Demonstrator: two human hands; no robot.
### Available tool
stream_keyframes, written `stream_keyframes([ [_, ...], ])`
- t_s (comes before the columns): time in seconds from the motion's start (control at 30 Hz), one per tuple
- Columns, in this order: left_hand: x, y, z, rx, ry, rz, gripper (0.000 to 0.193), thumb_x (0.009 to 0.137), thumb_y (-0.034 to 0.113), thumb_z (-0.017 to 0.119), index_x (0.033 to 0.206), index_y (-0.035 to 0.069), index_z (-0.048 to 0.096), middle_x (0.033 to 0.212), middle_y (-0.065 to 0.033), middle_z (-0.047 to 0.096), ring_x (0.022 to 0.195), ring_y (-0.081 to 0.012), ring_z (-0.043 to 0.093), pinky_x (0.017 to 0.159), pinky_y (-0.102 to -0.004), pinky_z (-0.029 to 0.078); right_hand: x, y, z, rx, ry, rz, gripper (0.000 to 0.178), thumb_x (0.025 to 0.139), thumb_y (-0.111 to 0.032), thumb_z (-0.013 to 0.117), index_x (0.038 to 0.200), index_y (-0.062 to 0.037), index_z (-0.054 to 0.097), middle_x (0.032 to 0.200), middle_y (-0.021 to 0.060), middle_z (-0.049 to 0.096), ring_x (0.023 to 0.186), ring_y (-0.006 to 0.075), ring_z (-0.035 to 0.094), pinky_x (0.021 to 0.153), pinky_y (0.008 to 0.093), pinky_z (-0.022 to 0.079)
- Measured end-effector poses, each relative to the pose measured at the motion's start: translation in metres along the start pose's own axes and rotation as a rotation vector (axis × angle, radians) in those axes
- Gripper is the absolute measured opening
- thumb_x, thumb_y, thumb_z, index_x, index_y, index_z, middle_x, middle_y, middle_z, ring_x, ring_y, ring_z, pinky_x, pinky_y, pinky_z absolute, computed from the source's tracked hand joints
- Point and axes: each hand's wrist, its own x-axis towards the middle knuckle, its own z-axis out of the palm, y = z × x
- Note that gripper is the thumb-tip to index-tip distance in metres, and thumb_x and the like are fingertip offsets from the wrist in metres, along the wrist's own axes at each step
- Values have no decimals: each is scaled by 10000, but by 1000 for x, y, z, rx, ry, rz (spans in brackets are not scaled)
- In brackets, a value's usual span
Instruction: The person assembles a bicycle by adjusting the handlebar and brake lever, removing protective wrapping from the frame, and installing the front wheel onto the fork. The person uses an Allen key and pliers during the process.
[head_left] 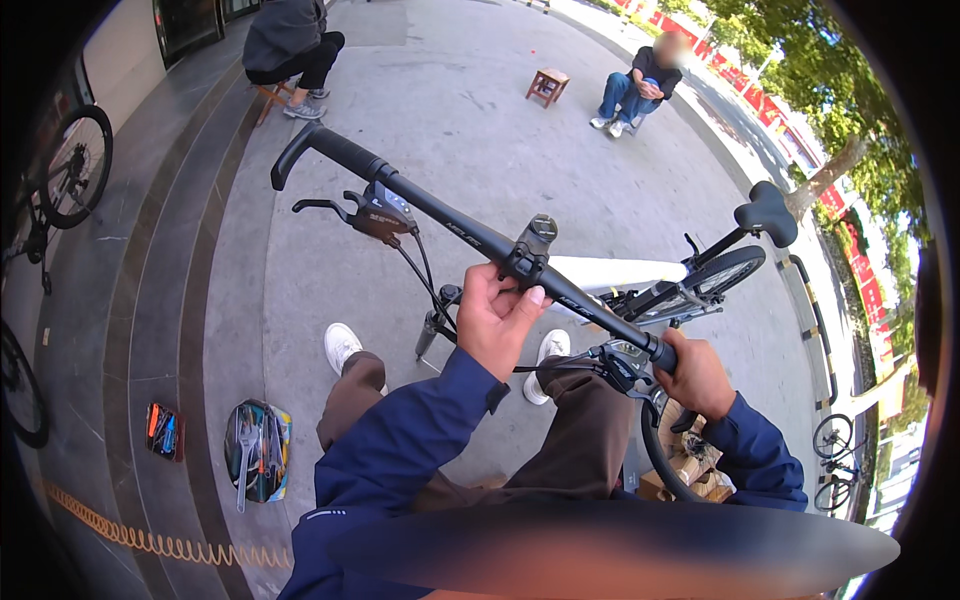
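Observation:
A black bicycle handlebar [450, 218] runs slantwise across the middle, joined to a stem clamp [527, 262] at its centre. My left hand [495, 315] is closed at the bar just below the clamp, thumb and fingers pressed around it. Toward the bar's right end, my right hand [697, 375] wraps the grip. The left end shows a bare grip [345, 150], with a brake and shift lever [375, 213] beside it. A second lever unit [622, 367] sits near my right hand. Behind the bar stretches the bicycle's white frame [630, 271].
A tool bag [258, 450] with wrenches and a small tray of tools [164, 432] lie at left, near an orange coiled hose [150, 540]. Cardboard [690, 475] is beside my leg. Two seated people and a wooden stool [547, 86] are farther off; other bicycles stand at both sides.

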Motion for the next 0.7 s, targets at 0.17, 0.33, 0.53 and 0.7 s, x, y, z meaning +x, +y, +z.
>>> stream_keyframes([
  [0.17, -1, 0, -1, -3, 0, 13, 394, 1033, 18, 636, 1333, -36, 386, 1265, -226, 628, 1080, -265, 730, 924, -357, 627, 4, -2, -9, 56, -118, -12, 224, 817, -107, 760, 969, -29, 615, 745, 245, 650, 765, 470, 669, 685, 494, 539],
  [0.33, -1, 0, 0, 11, 3, 12, 392, 1033, 21, 637, 1331, -35, 388, 1257, -219, 636, 1056, -255, 734, 915, -355, 627, 7, -1, -10, 92, -130, -19, 216, 814, -94, 760, 963, -29, 618, 740, 245, 646, 757, 469, 667, 680, 486, 541],
  [0.53, -2, 0, 1, 2, 17, -1, 387, 1035, 23, 635, 1329, -32, 390, 1263, -216, 636, 1057, -250, 731, 914, -356, 627, 1, -2, -1, 37, -26, -4, 233, 811, -95, 773, 977, -40, 618, 754, 251, 651, 777, 481, 665, 694, 498, 548],
  [0.7, -1, 1, 0, 16, 12, -25, 390, 1030, 8, 633, 1333, -32, 391, 1262, -215, 635, 1057, -246, 727, 927, -361, 627, 2, -2, -3, 44, -33, -1, 251, 805, -108, 781, 981, -41, 615, 762, 254, 652, 784, 484, 664, 700, 505, 547],
])
